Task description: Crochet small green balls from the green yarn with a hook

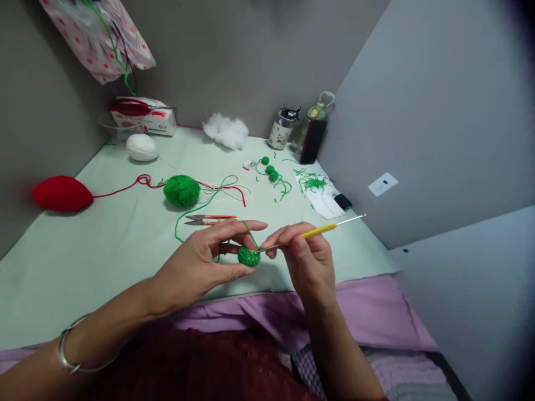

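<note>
Head view shows both of my hands meeting over the near edge of the pale green bench (125, 245). My left hand (198, 256) is curled narrowly around a small, round, green crocheted piece (248, 257), holding it with the thumb below and the fingers behind and above. A green strand of yarn (251, 231) passes over my raised index finger and slants down to the piece. My right hand (309, 259) pinches a crochet hook with a yellow handle (320, 230) and a thin metal shaft at each end; one tip touches the upper right rim of the crocheted piece, the other points out to the right. Just beyond my left fingers lie small thread snips with orange handles and dark blades (204, 218). Behind them sits a round ball of green yarn (182, 191), with a red strand trailing past it from an oval ball of red yarn (62, 194) at the far left. Farther back is a smaller ball of white yarn (142, 147), and near the wall rests a fluffy heap of white stuffing (227, 132). Toward the right, three little green balls (270, 169) lie close together, near a white sheet of paper (328, 207) strewn with green yarn clippings (312, 182).
</note>
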`<act>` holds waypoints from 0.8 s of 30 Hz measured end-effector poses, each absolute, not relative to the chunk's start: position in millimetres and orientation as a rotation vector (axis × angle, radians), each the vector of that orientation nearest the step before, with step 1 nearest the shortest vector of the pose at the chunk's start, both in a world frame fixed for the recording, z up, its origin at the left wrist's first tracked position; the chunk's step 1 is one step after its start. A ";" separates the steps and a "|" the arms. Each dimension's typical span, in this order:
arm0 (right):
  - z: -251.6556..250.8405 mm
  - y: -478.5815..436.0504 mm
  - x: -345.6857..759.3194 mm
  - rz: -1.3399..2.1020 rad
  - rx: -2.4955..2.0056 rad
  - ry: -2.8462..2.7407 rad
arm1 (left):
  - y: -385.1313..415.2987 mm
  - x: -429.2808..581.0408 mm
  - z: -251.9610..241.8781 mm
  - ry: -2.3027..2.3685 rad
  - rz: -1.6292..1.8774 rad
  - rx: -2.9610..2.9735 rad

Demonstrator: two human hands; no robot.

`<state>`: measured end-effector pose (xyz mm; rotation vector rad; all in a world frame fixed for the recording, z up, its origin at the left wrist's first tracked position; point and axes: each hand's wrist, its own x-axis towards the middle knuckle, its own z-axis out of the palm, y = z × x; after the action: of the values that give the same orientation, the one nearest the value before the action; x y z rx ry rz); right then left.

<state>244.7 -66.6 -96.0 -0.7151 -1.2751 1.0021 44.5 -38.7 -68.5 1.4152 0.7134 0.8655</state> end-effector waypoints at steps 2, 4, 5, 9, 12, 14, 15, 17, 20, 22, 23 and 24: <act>-95.1 -67.8 247.7 0.998 -0.739 -1.314 | -38.3 43.6 -70.6 0.732 0.875 1.446; -93.5 -69.2 250.2 0.976 -0.760 -1.375 | -37.8 42.2 -72.8 0.754 0.886 1.498; -92.2 -69.8 251.3 0.955 -0.767 -1.414 | -37.5 41.5 -73.6 0.759 0.892 1.529; -84.3 -71.7 256.2 0.858 -0.786 -1.592 | -35.6 38.8 -76.1 0.754 0.883 1.644; -78.9 -72.8 259.0 0.773 -0.788 -1.737 | -33.7 39.4 -77.2 0.750 0.872 1.688; -77.3 -74.1 258.4 0.643 -0.794 -1.853 | -33.4 41.5 -77.2 0.755 0.873 1.675; -77.3 -75.0 257.1 0.546 -0.798 -1.909 | -34.0 43.0 -77.2 0.766 0.877 1.648; -79.2 -77.4 252.6 0.289 -0.815 -1.992 | -36.6 46.1 -77.6 0.807 0.897 1.543; -87.1 -81.0 244.0 -0.207 -0.859 -2.055 | -43.9 50.6 -80.1 0.851 0.956 1.323; -95.2 -82.7 239.4 -0.474 -0.893 -2.050 | -49.7 53.6 -82.0 0.867 0.990 1.220; -99.6 -83.4 237.9 -0.563 -0.910 -2.026 | -52.3 55.1 -82.5 0.862 1.002 1.176; -104.0 -84.0 237.1 -0.629 -0.913 -1.987 | -54.4 56.5 -82.7 0.842 1.009 1.119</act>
<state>237.1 -84.0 -104.0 -0.9126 -1.9868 -0.6295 56.5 -54.4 -82.7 1.1189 0.8421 1.0089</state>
